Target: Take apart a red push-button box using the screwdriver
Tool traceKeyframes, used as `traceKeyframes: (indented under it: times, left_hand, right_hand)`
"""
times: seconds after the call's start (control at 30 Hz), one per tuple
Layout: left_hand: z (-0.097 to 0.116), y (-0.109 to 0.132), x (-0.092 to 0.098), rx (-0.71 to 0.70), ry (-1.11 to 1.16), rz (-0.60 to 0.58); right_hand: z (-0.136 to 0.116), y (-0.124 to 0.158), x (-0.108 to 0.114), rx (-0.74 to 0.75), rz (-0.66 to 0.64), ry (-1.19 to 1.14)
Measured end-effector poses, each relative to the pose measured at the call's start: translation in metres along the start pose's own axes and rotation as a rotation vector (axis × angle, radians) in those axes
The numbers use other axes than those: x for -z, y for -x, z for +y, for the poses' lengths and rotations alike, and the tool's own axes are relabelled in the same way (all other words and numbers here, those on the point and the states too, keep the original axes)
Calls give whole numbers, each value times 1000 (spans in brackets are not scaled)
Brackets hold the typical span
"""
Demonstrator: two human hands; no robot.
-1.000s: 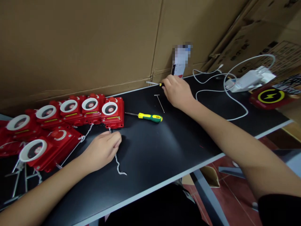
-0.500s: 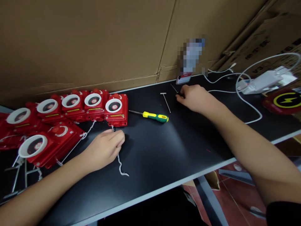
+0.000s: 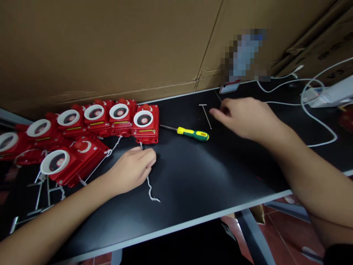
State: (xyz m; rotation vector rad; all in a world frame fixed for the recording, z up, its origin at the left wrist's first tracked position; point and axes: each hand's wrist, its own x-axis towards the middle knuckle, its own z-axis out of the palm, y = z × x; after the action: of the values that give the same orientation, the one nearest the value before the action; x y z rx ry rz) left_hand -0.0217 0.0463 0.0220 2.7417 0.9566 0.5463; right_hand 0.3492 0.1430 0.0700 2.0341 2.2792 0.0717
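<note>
My left hand (image 3: 135, 170) is closed around a white string (image 3: 150, 189), whose loose end trails onto the table below the fist. The string comes from the nearest red box (image 3: 146, 125), which has a white ring around a dark dial. My right hand (image 3: 245, 116) is open just above the table, thumb stretched out and fingers curled apart from it. Left of the thumb lies a small metal T-shaped rod (image 3: 205, 115). Behind the fingers shows a thin shaft (image 3: 218, 96); the rest of it is hidden. A green and yellow screwdriver (image 3: 194, 133) lies between my hands.
Several more red boxes (image 3: 95, 118) line the left, one lying nearer me (image 3: 74, 162), with metal T-shaped rods tied on strings. A phone (image 3: 230, 87), partly blurred, leans against the cardboard (image 3: 124, 44). White cables (image 3: 311, 110) curl at the right. The table's front edge (image 3: 187, 228) is pale.
My right hand has left the thin dark-handled tool and moved left toward the T-shaped rod, its thumb spreading. The left hand keeps its grip on the string. The view has shifted slightly left.
</note>
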Motion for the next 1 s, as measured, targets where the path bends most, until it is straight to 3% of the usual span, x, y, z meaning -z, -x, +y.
traceKeyframes:
  times: [0.1,0.33,0.57,0.83,1.0]
  left_hand:
    - [0,0,-1,3,10,5]
    - [-1,-2,-4,-19,1,39]
    - [-3,1,-7,-22,-46,15]
    - [-2,1,-7,-2,-47,-28]
    - [-2,0,-7,-41,-26,41]
  right_hand:
    - [-20,9,-1,42,-168,129]
    - [-37,-21,-2,85,-151,184]
    - [-47,-41,6,-24,-190,141]
    - [-43,-37,7,-49,-200,181]
    - [-19,-32,14,-89,-94,205]
